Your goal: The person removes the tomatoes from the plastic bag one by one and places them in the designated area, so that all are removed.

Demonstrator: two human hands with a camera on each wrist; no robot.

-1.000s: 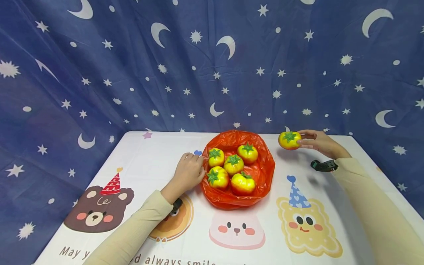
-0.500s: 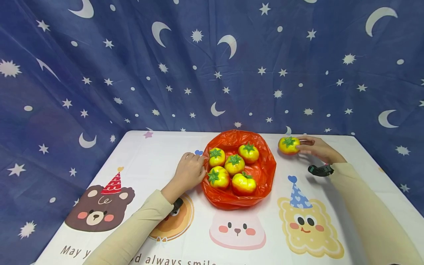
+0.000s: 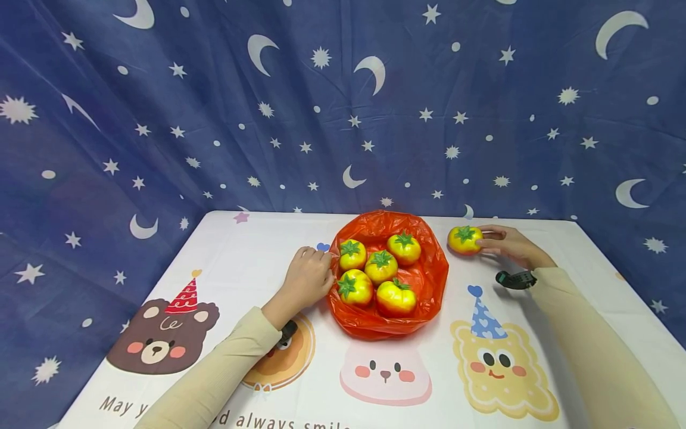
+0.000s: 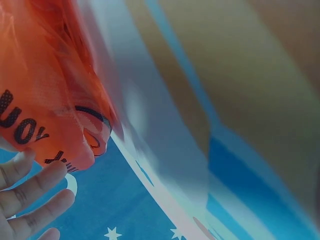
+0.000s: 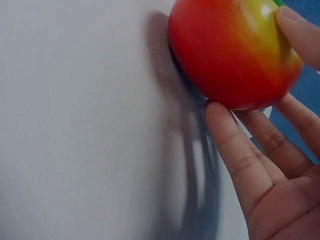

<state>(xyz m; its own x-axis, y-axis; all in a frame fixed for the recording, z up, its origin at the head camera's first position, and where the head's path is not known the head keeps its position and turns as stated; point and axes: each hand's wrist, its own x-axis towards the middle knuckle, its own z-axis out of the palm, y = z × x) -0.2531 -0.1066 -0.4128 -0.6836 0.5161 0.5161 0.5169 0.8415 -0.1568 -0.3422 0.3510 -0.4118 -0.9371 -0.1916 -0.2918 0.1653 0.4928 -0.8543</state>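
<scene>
My right hand point(image 3: 511, 245) holds a yellow-and-red tomato point(image 3: 464, 240) with a green star-shaped top, low over the back right of the table. In the right wrist view, thumb and fingertips are on the tomato point(image 5: 232, 55), and its shadow falls close beside it on the cloth. A rolled-open red plastic bag point(image 3: 435, 280) stands mid-table with several similar tomatoes point(image 3: 381, 266) in it. At the bag's left rim my left hand point(image 3: 306, 277) grips the plastic with curled fingers. Dark print shows on the bag point(image 4: 50, 95) in the left wrist view, fingers beside its lower edge.
A white tablecloth point(image 3: 257, 250) with printed cartoon figures, among them a bear point(image 3: 161, 336) and a biscuit point(image 3: 504, 369), covers the table. Behind its back edge hangs a blue curtain point(image 3: 300, 89) with moons and stars.
My right hand has lowered toward the table with the tomato, shifting slightly left. The left hand and the bag have stayed in place.
</scene>
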